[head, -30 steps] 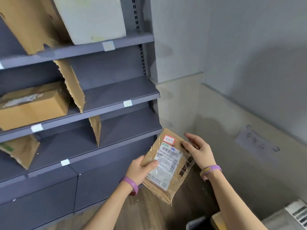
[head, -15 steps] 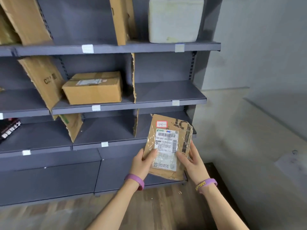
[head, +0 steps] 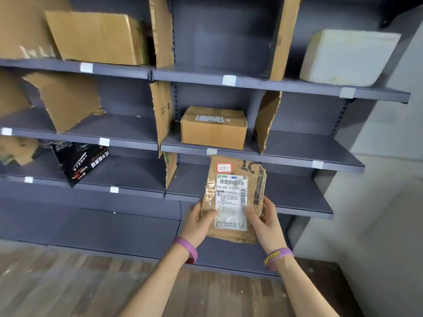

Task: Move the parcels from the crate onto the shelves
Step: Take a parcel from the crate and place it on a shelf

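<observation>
Our left hand (head: 198, 222) and right hand (head: 263, 221) grip the lower sides of a flat brown cardboard parcel with a white printed label (head: 233, 193), thumbs pressed on its front. We hold it upright, off any surface, before the lowest board of the dark grey metal shelves (head: 302, 197), just below a taped brown cardboard box (head: 214, 131).

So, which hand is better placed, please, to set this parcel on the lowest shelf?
Probably the right hand: both hold the parcel, but it sits toward the bare stretch of the lowest shelf, the left hand nearer the cardboard divider.
</observation>
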